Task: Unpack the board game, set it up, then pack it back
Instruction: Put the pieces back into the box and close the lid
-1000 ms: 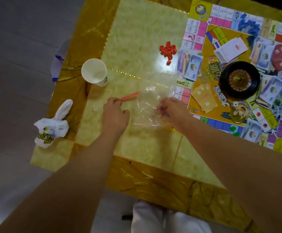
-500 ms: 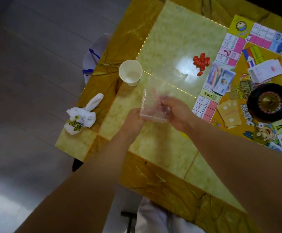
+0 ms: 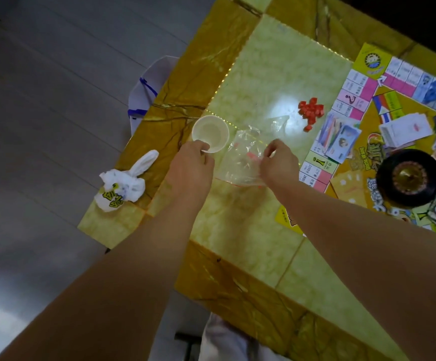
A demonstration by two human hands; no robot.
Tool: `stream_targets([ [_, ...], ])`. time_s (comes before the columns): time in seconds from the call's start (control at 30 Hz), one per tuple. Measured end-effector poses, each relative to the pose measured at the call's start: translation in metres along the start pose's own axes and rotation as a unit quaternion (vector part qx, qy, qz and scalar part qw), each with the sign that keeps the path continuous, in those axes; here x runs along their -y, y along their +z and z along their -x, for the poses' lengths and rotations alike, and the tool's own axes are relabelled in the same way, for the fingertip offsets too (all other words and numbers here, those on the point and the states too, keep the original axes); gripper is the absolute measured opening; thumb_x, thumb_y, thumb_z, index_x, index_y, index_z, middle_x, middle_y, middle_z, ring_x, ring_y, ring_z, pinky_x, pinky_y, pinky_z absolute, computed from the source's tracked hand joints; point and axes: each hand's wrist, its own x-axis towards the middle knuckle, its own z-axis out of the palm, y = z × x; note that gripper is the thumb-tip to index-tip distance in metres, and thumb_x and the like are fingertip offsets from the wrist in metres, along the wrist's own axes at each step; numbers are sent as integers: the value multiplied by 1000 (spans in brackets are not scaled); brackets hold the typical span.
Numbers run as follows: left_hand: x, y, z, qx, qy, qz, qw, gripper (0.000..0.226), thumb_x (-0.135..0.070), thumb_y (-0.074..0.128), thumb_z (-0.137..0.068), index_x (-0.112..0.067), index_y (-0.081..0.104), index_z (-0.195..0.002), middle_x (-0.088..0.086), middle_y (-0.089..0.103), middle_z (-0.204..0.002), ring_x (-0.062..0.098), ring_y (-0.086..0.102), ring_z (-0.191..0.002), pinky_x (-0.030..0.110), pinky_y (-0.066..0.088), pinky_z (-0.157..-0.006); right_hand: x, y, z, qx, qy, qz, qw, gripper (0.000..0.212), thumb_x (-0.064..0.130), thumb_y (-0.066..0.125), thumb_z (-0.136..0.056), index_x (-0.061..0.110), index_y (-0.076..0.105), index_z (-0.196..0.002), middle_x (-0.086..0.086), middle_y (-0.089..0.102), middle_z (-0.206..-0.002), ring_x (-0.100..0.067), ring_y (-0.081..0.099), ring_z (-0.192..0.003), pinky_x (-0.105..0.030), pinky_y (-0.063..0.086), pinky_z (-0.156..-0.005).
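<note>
Pinching the clear zip bag (image 3: 243, 157) with the right hand (image 3: 278, 162), fingers closed on its near edge; left hand (image 3: 192, 162) fingers are gripping the paper cup (image 3: 210, 133) rim. Bag is lying limp on the bench (image 3: 250, 230), featherweight, slippery film; best held at the red-striped mouth edge. Long axis is running toward the red houses (image 3: 310, 112).

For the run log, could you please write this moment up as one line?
left hand: fingers on paper cup rim | right hand: pinching clear plastic bag | red pieces: loose on table, beside board
</note>
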Motion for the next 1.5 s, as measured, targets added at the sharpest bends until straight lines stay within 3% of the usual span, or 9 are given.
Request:
stream_targets([
  [0.17, -2, -7, 28, 14, 41, -5, 999, 23, -23, 57, -92, -23, 65, -114, -3, 64, -108, 16, 60, -92, 22, 33, -69, 13, 6, 12, 84, 16, -128, 988, 25, 32, 57, -86, 13, 74, -84, -3, 69, -84, -22, 64, -80, -34, 54, -78],
  [0.27, 2, -9, 40, 48, 64, 15, 997, 22, -26, 59, -90, -26, 65, -111, -7, 63, -106, 13, 60, -88, 28, 45, -74, 19, 10, 25, 172, 13, -152, 973, 48, 50, 67, -80, 3, 71, -91, -11, 68, -79, -29, 68, -72, -39, 59, -68],
  [0.47, 24, -21, 70, -1, 55, 107, 993, 44, -16, 54, -88, -28, 45, -129, -4, 51, -100, 12, 55, -72, 31, 47, -61, 10, 23, 40, 147, -31, -64, 987, 14, 10, 53, -84, 5, 66, -81, -9, 62, -70, -34, 71, -78, -46, 58, -72],
  [0.6, 59, -34, 81, -138, -65, -87, 984, 37, -15, 56, -79, -21, 56, -116, 11, 47, -126, 31, 46, -113, 46, 40, -90, 3, 31, 55, 147, -17, -77, 986, 20, 11, 52, -86, 0, 66, -95, -11, 63, -80, -32, 71, -74, -43, 59, -68],
  [0.8, 102, -50, 76, -66, -186, -136, 971, 34, -38, 58, -89, -39, 59, -123, 7, -2, -162, 37, 2, -147, 55, 20, -111, 2, 51, 82, 208, 3, -133, 969, 26, 5, 50, -88, -4, 61, -109, -14, 61, -96, -12, 64, -56, -20, 49, -48],
  [0.9, 119, -54, 72, 22, -205, -88, 975, 47, -47, 52, -91, -32, 51, -135, 5, 15, -159, 33, 18, -143, 49, 24, -111, 1, 62, 93, 231, 19, -159, 960, 32, 3, 48, -89, -8, 57, -119, -16, 57, -103, -7, 63, -47, -15, 45, -42],
  [1.13, 148, -63, 109, -15, -130, -4, 991, 19, -29, 60, -87, -19, 69, -100, 7, 58, -118, 27, 56, -108, 39, 48, -84, -8, 93, 130, 230, 48, -168, 957, 42, 4, 44, -89, 0, 50, -130, -12, 53, -115, -29, 59, -102, -24, 59, -59],
  [1.3, 185, -86, 161, -18, -159, 23, 987, 13, -28, 64, -83, -21, 54, -88, -4, 64, -100, 19, 60, -90, 31, 44, -68, -15, 131, 175, 242, 4, -150, 959, 42, 12, 53, -93, 14, 34, -130, -7, 49, -127, -25, 58, -109, -28, 60, -69],
  [1.5, 252, -91, 225, -10, -266, 51, 963, 32, -23, 61, -85, -14, 42, -108, 2, 58, -86, 26, 56, -79, 33, 41, -64, -31, 194, 243, 324, -7, -72, 943, 57, 2, 55, -90, 8, 21, -135, -14, 39, -135, -28, 48, -121, -44, 52, -94],
])
